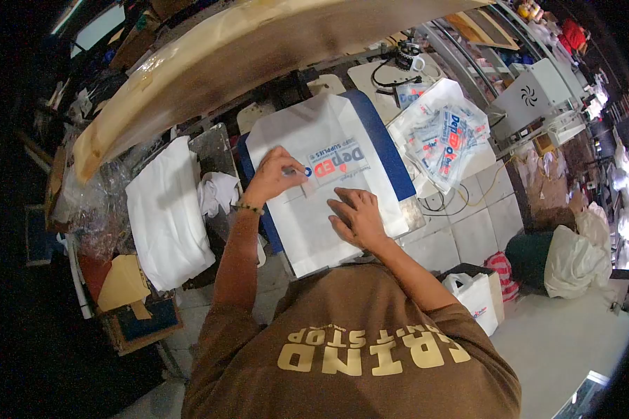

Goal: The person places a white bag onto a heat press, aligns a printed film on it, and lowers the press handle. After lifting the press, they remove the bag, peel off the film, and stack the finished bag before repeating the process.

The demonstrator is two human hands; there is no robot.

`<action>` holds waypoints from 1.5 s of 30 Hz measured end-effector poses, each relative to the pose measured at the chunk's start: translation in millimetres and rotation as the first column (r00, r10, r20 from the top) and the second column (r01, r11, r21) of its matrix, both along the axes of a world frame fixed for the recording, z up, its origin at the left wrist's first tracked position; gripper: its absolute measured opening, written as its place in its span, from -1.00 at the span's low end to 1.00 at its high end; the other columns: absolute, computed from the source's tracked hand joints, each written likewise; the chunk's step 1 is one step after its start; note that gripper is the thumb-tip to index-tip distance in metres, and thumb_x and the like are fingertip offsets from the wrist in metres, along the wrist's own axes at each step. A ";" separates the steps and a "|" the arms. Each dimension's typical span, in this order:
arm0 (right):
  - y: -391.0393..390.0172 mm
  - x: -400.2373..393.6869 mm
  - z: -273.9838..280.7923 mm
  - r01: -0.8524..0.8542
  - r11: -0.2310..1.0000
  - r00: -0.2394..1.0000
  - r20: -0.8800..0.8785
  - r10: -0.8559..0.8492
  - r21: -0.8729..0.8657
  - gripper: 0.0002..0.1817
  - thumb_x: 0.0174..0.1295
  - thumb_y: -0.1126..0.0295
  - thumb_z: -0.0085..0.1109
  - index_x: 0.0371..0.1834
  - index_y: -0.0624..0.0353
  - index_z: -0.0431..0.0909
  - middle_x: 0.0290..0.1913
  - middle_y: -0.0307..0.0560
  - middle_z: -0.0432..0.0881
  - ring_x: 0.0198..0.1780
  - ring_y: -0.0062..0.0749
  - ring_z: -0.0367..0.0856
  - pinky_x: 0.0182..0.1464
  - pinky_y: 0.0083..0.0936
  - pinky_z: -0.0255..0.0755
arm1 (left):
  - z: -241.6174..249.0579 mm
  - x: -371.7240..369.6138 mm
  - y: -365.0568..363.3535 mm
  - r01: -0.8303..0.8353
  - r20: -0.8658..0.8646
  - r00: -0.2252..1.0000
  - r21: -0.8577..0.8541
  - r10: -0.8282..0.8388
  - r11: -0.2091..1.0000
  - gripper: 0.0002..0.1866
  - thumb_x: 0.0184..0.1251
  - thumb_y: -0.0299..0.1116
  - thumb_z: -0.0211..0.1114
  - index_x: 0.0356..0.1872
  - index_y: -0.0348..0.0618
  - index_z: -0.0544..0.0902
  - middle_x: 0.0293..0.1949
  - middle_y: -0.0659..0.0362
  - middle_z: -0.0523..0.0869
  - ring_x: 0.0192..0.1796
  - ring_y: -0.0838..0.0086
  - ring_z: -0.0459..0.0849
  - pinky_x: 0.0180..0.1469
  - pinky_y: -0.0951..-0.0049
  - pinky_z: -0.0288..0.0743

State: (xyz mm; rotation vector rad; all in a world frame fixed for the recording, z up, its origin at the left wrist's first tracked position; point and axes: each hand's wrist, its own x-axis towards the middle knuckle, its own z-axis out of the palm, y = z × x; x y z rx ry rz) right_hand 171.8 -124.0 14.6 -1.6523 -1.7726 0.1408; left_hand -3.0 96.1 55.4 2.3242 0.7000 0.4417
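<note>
A white fabric bag [293, 230] lies flat over a blue board [374, 126] in front of me. On its upper part rests a clear printed film [339, 160] with blue and red "DepED" lettering. My left hand [281, 174] is closed in a pinch at the film's left edge, beside a small pale strip [307, 187]. Just below the film, my right hand [360, 218] lies on the fabric with its fingers apart, holding nothing.
To the right lies a pile of similar printed films [451, 140]. White folded fabric [168, 216] sits at the left. A large wrapped beige panel [258, 63] arches across the far side. A grey machine [534, 98] stands at the upper right, with cables near the tiles.
</note>
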 end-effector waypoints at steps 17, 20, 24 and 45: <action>-0.6 1.2 -4.1 -0.003 1.000 1.000 0.024 0.003 0.006 -0.61 0.25 0.19 0.24 0.12 0.05 0.63 0.30 0.00 0.50 0.47 0.01 0.30 0.49 0.05 0.08 | -32.4 52.1 34.0 -0.344 -0.007 0.939 0.067 0.345 0.937 -0.75 0.16 -0.17 0.42 -0.36 -0.16 0.71 -0.38 -0.03 0.74 -0.29 0.05 0.73 -0.20 0.16 0.56; -1.1 1.5 -3.1 -0.007 1.000 1.000 0.021 0.007 -0.016 -0.62 0.25 0.19 0.23 0.11 0.05 0.63 0.31 0.02 0.49 0.48 0.02 0.29 0.49 0.06 0.08 | -35.9 57.7 43.1 -0.354 0.026 0.935 0.105 0.353 0.929 -0.74 0.19 -0.17 0.40 -0.34 -0.17 0.70 -0.37 -0.05 0.73 -0.28 0.02 0.73 -0.19 0.16 0.56; -3.4 0.4 -3.2 0.002 1.000 0.999 0.052 -0.001 -0.022 -0.62 0.25 0.19 0.22 0.11 0.04 0.62 0.31 0.01 0.49 0.48 0.03 0.28 0.50 0.06 0.07 | -30.5 59.4 48.9 -0.273 -0.026 0.961 0.086 0.276 0.958 -0.74 0.23 -0.16 0.38 -0.31 -0.17 0.69 -0.35 -0.07 0.73 -0.26 -0.01 0.72 -0.18 0.14 0.56; 38.7 15.2 10.7 0.098 0.986 0.986 0.148 -0.078 -0.135 -0.31 0.09 -0.04 0.32 0.20 0.18 0.50 0.43 0.16 0.33 0.45 0.13 0.23 0.41 0.12 0.11 | -37.4 93.8 98.8 -0.300 0.026 0.954 0.011 0.299 0.954 -0.82 0.29 -0.29 0.34 -0.24 -0.19 0.70 -0.27 0.00 0.79 -0.19 0.16 0.79 -0.15 0.24 0.59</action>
